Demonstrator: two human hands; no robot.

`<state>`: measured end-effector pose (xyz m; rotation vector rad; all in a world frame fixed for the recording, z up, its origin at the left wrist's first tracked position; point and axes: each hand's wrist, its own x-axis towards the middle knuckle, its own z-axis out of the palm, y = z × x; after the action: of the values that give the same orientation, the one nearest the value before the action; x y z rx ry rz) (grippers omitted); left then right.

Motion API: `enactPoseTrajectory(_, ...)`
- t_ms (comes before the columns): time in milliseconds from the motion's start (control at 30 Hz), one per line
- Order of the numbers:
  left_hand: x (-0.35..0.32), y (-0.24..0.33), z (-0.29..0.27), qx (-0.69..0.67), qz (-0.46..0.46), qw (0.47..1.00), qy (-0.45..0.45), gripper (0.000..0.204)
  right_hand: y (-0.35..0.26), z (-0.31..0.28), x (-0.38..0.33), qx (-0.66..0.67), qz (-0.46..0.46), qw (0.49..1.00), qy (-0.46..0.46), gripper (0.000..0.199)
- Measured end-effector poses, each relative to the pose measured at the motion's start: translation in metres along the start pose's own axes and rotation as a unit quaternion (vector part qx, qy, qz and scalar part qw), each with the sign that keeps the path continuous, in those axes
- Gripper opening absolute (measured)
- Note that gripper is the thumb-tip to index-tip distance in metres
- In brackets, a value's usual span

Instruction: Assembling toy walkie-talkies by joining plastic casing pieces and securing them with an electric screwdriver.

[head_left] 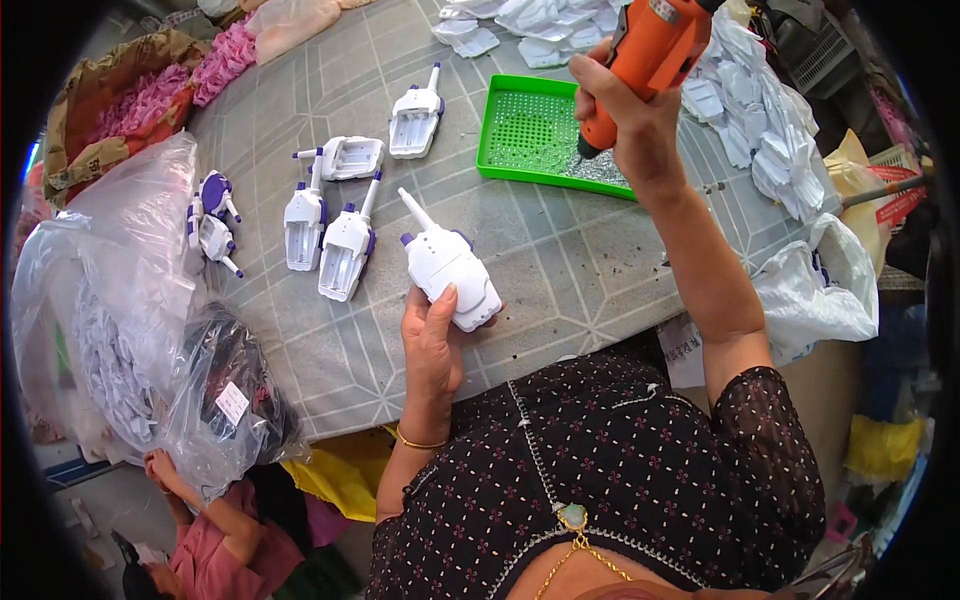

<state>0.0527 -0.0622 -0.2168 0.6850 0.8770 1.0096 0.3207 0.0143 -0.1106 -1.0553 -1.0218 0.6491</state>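
The left grip [432, 342] is clamped around the lower end of a white toy radio [452, 272] above the desk [570, 270], antenna [412, 208] pointing away, probably to steady it. The right grip [638, 125] wraps an orange power screwdriver [652, 45], nose down over a green tray [545, 179] of small metal pieces [603, 172], likely kept within easy reach. The dark bag's [262, 372] white label [232, 403] is unreadably small.

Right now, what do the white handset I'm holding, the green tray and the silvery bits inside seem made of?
White handset: probably plastic, smooth and satiny, with moulded ridges. Green tray: likely smooth plastic, judging by its even colour and patterned base. Silvery bits: apparently shiny metal from their glints, but too small for certainty.
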Motion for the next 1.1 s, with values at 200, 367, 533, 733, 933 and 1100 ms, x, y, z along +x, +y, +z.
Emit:
enactPoseTrajectory(200, 0.022, 0.004, 0.002, -0.002, 0.005, 1.000, 0.012, 0.044, 0.041, 0.021, 0.038, 0.046, -0.030, 0.998, 0.009, 0.017)
enactPoseTrajectory(367, 0.026, 0.001, -0.004, -0.001, 0.012, 1.000, 0.016, 0.046, 0.057, 0.034, 0.058, 0.066, -0.028, 0.997, 0.007, 0.017)
enactPoseTrajectory(533, 0.025, 0.010, 0.001, -0.022, -0.005, 1.000, 0.008, 0.049, 0.076, 0.043, 0.073, 0.057, -0.069, 0.995, 0.033, 0.017)
enactPoseTrajectory(733, 0.025, 0.009, -0.003, -0.035, -0.020, 0.999, 0.001, 0.051, 0.078, 0.040, 0.076, 0.034, -0.058, 0.997, 0.033, 0.014)
enactPoseTrajectory(933, 0.025, 0.013, 0.000, -0.046, -0.024, 0.999, 0.001, 0.052, 0.089, 0.030, 0.077, 0.026, -0.047, 0.999, 0.007, 0.018)
enactPoseTrajectory(1100, 0.026, 0.010, -0.004, -0.037, -0.019, 0.999, 0.000, 0.052, 0.086, 0.032, 0.075, 0.023, -0.056, 0.998, 0.011, 0.018)
